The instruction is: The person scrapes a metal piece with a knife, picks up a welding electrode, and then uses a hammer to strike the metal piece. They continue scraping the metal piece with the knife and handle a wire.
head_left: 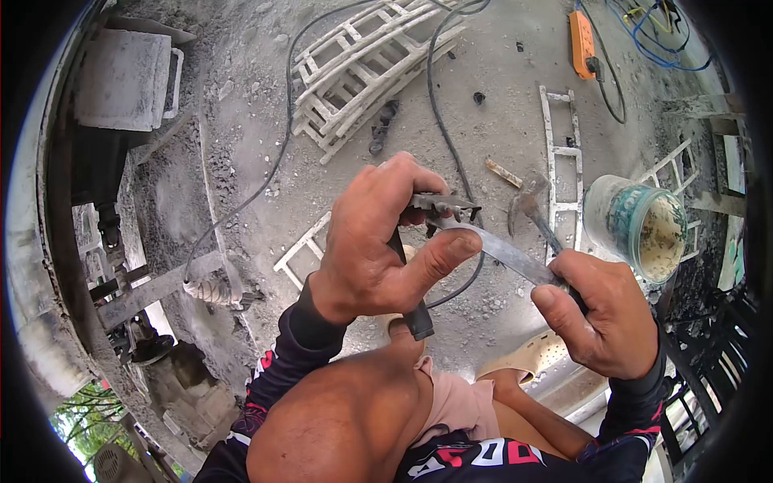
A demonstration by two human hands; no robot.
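My left hand point(386, 241) is closed round a dark, dusty tool point(441, 203) with a jagged metal end, held above my knee. A black handle point(418, 320) sticks out below the same hand. In my right hand point(600, 310) is the dark handle of a knife with a flat grey blade point(511, 255). The blade points up and left, and its far end lies by my left thumb and the jagged metal end. Whether blade and metal touch cannot be made out.
Dusty ladder-like frames point(354, 72) lie stacked on the ground, with a dark cable point(439, 121) across them. A hammer point(527, 205), a bucket point(636, 225) and an orange power strip point(581, 44) are on the right. Machinery point(125, 80) stands at the left.
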